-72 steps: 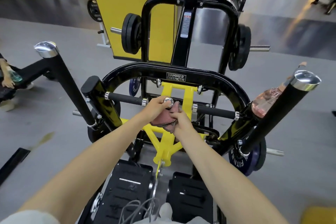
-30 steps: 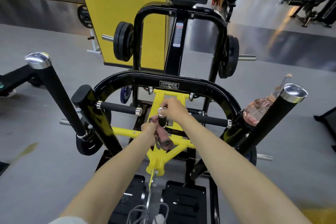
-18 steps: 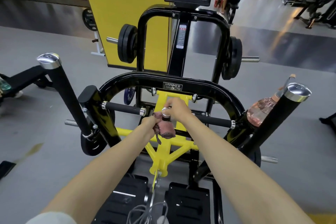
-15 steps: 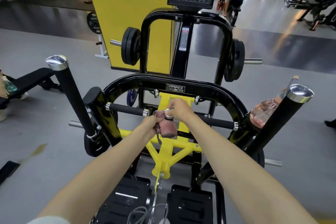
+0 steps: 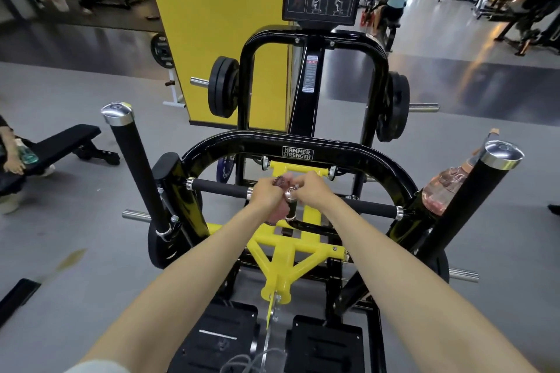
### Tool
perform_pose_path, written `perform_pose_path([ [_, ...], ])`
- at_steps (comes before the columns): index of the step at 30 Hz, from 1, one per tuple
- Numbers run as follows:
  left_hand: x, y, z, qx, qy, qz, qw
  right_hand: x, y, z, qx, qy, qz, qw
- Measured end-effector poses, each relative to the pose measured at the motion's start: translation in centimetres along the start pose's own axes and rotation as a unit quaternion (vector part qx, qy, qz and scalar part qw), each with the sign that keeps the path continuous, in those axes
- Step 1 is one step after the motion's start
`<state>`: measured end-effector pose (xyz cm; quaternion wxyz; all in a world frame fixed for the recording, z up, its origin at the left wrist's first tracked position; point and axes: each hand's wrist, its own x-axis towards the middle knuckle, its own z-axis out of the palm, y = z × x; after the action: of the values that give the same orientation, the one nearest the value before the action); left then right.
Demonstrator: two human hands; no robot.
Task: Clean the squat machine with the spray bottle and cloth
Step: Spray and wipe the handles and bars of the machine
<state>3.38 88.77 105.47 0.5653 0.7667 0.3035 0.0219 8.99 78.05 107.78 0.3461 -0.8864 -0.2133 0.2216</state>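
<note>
At the middle of the squat machine, the left hand grips the pink cloth against a short chrome-capped handle, the right hand pinches its top, and the spray bottle sits at the frame's right.

Placard atop the frame — "SQUAT TRAINER"; curved black bar plate — "HAMMER STRENGTH" (white letters).
</note>
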Motion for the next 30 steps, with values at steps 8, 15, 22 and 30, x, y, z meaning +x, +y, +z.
perform_pose_path([
  [8, -1.7, -1.0, 0.3, 0.392, 0.079, 0.278, 0.873, -0.8, 0.8, 0.1, 0.138, 0.056, 0.059, 0.987],
  [15, -2.6, -1.7, -1.1, 0.524, 0.058, 0.41, 0.744, -1.3, -0.3, -0.8, 0.183, 0.014, 0.105, 0.977],
  [22, -3.6, -2.1, -0.5, 0.413, 0.064, 0.366, 0.832, -0.9, 0.3, -0.2, 0.172, 0.042, 0.102, 0.979],
  [30, -4.2, -1.8, 0.1, 0.423, 0.033, 0.345, 0.837, -0.6, 1.7, 0.0, 0.219, 0.037, 0.088, 0.971],
])
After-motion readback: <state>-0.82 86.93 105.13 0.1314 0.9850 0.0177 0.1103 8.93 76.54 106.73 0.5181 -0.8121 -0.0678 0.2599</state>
